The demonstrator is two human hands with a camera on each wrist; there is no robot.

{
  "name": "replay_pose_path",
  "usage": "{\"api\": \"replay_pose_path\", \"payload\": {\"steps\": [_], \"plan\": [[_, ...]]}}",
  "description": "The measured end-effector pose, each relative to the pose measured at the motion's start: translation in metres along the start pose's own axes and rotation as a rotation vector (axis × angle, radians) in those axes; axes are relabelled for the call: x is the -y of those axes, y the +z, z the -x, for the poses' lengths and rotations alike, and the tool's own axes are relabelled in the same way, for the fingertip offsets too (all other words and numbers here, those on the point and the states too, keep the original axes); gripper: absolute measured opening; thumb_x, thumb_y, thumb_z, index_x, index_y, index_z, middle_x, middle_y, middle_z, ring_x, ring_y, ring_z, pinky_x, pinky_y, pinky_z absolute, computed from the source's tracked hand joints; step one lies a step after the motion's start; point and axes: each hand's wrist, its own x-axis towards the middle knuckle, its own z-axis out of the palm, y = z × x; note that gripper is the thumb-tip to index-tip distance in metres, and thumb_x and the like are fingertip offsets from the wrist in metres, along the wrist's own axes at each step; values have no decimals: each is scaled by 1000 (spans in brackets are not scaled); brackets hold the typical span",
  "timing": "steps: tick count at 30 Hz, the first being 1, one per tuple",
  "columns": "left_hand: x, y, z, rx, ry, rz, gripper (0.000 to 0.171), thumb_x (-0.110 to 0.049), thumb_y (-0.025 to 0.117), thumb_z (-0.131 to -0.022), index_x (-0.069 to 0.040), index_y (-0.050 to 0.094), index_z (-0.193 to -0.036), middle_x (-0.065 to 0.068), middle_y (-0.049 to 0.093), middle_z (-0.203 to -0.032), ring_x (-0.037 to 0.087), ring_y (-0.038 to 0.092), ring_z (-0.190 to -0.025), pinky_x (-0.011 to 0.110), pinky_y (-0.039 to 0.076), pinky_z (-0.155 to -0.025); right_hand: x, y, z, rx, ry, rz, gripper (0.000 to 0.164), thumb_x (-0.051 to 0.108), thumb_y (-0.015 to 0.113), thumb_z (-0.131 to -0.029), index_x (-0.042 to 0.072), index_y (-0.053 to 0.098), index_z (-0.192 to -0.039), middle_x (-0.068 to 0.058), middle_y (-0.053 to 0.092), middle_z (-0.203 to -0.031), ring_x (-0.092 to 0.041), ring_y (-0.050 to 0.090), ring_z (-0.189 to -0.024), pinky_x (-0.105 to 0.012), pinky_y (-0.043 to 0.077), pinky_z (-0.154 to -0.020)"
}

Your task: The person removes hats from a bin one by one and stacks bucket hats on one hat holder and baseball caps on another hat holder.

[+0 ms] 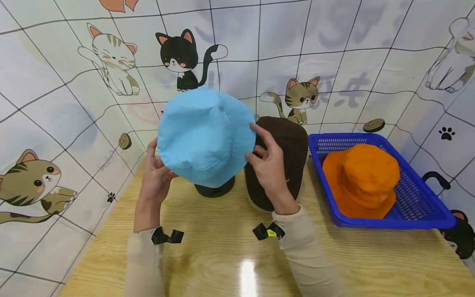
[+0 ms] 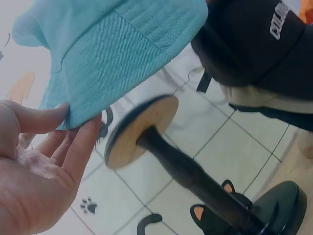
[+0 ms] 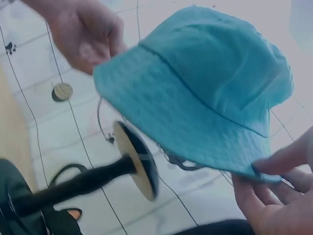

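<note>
Both hands hold a light blue bucket hat [image 1: 200, 132] by opposite sides of its brim. My left hand [image 1: 156, 175] pinches the left edge, thumb on top and fingers beneath, as the left wrist view shows. At the right edge my right hand [image 1: 269, 163] pinches the brim the same way. Below the hat stands a black hat stand [image 2: 190, 171] with a round top disc [image 3: 137, 159]; the hat is apart from it. A dark cap [image 1: 287, 144] sits just right of the blue hat, behind my right hand.
On the right of the wooden table [image 1: 208, 247] a blue plastic basket [image 1: 419, 202] holds an orange bucket hat [image 1: 371, 175]. A wall covering [image 1: 237, 37] with cartoon cats and grid lines rises behind the table. A black hook-like shape [image 1: 436, 179] shows by the basket's right side.
</note>
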Motion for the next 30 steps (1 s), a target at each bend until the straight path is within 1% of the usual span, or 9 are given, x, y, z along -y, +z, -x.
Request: {"api": "replay_pose_path", "payload": {"steps": [5,8,12,16,18,22,25,27,30], "plan": [[9,-16,-2,-24,-7,19,68,19,42,-100,-21,35,-154,1,71,-106,15,74,-88,32,64,-67,-16,19,5,-118,11,6,42,-14,60,-95,2,63,-134,-18,62,-131,-6,68,-90,-21,51,-76],[16,-23,-4,-62,-33,25,67,16,45,-102,-23,35,-155,1,74,-101,14,75,-83,33,64,-65,-26,25,8,-128,61,1,43,-11,61,-96,4,64,-136,-21,61,-127,-5,63,-86,-21,49,-76],[21,-28,-5,-111,-67,13,68,12,48,-103,-25,32,-158,2,77,-108,12,73,-75,31,63,-63,-38,30,9,-49,133,-38,60,-9,57,-97,14,50,-153,-14,51,-144,-8,59,-85,-23,51,-77],[25,-31,-5,-140,-92,5,70,8,52,-103,-28,31,-159,3,76,-114,12,72,-72,31,63,-63,-46,35,8,42,187,-35,72,-7,52,-99,22,33,-162,1,26,-168,-14,58,-87,-27,53,-80],[27,-32,-5,-147,-102,-1,70,7,53,-103,-28,31,-159,2,76,-115,12,72,-73,31,63,-63,-50,36,8,64,210,-45,74,-7,51,-99,22,28,-164,0,22,-171,-18,58,-90,-29,53,-81],[29,-34,-4,-161,-108,-4,71,7,53,-103,-29,29,-159,2,75,-116,12,72,-75,29,62,-62,-59,40,9,77,284,-187,77,-8,49,-99,21,24,-165,-11,30,-167,-27,62,-116,-29,55,-87],[32,-37,-4,-175,-113,2,73,8,54,-102,-28,28,-160,2,75,-117,12,73,-78,29,62,-61,-68,44,10,76,346,-321,75,-8,47,-99,18,24,-165,-12,28,-167,-30,53,-136,-27,53,-91],[35,-39,-4,-184,-126,0,72,8,53,-102,-28,28,-160,2,75,-117,12,73,-79,29,62,-61,-74,46,12,63,373,-379,73,-9,47,-99,17,26,-164,-8,20,-170,-27,53,-132,-28,51,-89],[38,-41,-4,-193,-144,0,71,8,52,-103,-28,28,-159,1,75,-115,11,73,-80,28,62,-61,-82,50,13,32,389,-413,72,-8,48,-98,17,29,-163,-2,4,-174,-19,53,-112,-28,48,-84]]}}
